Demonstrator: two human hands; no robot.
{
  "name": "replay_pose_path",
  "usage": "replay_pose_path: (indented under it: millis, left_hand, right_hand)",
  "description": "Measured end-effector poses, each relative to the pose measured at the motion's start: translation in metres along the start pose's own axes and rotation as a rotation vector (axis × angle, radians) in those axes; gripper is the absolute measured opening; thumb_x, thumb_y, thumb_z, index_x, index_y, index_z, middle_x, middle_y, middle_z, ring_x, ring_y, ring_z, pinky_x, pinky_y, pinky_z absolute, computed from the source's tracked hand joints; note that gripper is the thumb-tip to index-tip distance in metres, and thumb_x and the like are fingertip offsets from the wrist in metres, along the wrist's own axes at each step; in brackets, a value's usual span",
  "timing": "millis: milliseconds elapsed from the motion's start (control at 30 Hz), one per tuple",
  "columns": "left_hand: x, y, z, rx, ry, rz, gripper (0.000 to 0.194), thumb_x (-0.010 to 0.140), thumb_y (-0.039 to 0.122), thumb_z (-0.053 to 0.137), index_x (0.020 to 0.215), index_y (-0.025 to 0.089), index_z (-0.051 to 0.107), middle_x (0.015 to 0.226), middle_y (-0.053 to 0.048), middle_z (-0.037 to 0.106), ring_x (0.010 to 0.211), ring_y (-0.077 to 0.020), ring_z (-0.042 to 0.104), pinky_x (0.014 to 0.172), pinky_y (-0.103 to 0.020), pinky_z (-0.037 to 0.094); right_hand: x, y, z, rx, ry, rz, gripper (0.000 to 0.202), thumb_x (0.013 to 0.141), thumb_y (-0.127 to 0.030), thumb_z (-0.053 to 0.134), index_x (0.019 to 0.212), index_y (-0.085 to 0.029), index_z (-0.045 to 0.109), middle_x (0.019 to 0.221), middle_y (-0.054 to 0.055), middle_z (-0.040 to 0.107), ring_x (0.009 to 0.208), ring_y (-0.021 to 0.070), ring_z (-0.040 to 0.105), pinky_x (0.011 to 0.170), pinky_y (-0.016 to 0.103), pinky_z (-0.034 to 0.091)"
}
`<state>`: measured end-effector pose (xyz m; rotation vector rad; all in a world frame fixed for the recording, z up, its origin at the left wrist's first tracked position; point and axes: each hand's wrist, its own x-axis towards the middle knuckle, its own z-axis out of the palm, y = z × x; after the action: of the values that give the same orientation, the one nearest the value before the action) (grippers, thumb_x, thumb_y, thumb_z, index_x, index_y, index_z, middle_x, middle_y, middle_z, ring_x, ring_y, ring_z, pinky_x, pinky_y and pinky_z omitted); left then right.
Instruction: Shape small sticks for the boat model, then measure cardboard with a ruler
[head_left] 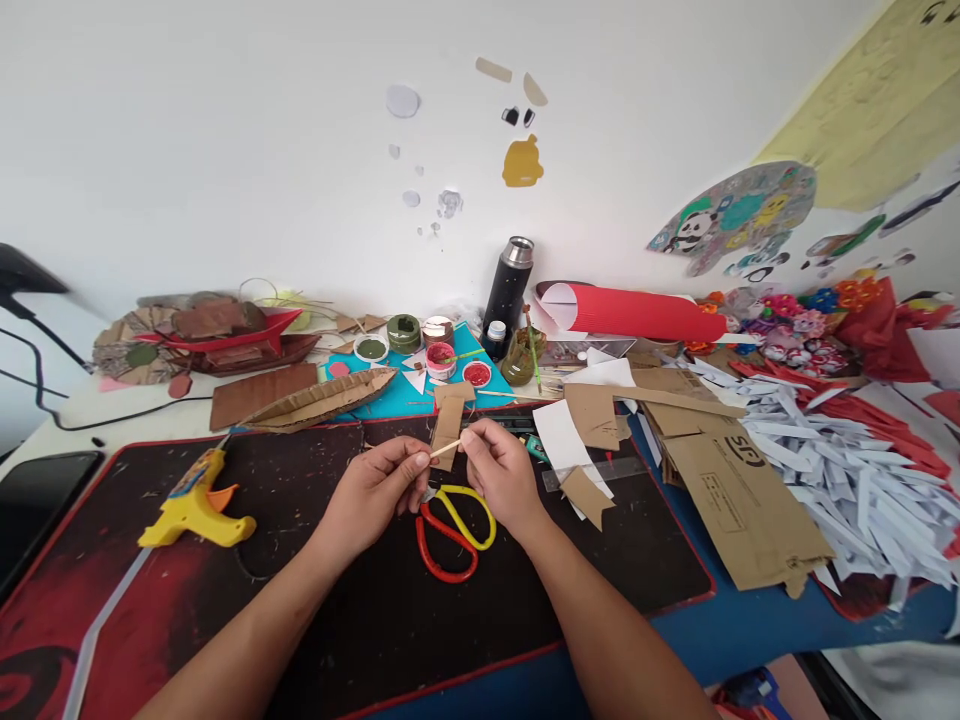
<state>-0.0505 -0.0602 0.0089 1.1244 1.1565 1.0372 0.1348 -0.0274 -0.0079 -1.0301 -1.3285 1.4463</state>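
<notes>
A thin pale wooden stick spans the gap between my two hands above the dark mat. My left hand pinches its left end between thumb and fingers. At the other end, my right hand pinches it too. Just below lies a pair of scissors with one red and one yellow handle loop; its blades are mostly hidden by my hands. Behind the stick rests a narrow strip of brown cardboard.
A yellow glue gun lies at left, near a cardboard boat hull. Paint jars stand on blue card behind, beside a black thermos. Flattened cardboard and a heap of folded white paper pieces lie at right.
</notes>
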Motion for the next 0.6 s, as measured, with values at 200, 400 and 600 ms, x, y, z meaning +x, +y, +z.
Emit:
replay_pose_path:
  millis: [200,400,600]
  left_hand:
    - [0.0004,-0.0023,-0.0042,0.229,-0.008,0.105,0.036,0.097,0.056,0.065,0.091,0.021,0.072,0.069,-0.001,0.07,0.052,-0.0144,0.062,0.05,-0.025,0.05]
    - [0.0009,-0.0038,-0.008,0.374,-0.059,0.197,0.031,0.104,0.046,0.056,0.097,0.022,0.074,0.08,-0.004,0.077,0.057,-0.0155,0.068,0.055,-0.026,0.056]
    - [-0.0006,-0.0001,-0.0084,0.375,-0.089,0.149,0.035,0.104,0.052,0.056,0.097,0.021,0.071,0.074,-0.003,0.075,0.055,-0.0162,0.068,0.051,-0.025,0.056]
  right_hand:
    - [-0.0032,0.006,-0.0056,-0.093,0.02,-0.013,0.048,0.099,-0.07,0.06,0.084,-0.025,0.059,0.05,-0.009,0.04,0.043,0.0109,0.034,0.044,0.024,0.025]
    - [-0.0045,0.0072,-0.0078,-0.134,0.038,-0.027,0.044,0.101,-0.066,0.058,0.085,-0.025,0.06,0.052,-0.009,0.038,0.045,0.0114,0.033,0.046,0.026,0.023]
    - [-0.0056,0.0047,-0.007,-0.153,0.046,-0.049,0.036,0.103,-0.056,0.058,0.084,-0.024,0.059,0.055,-0.008,0.039,0.049,0.0122,0.036,0.05,0.026,0.026]
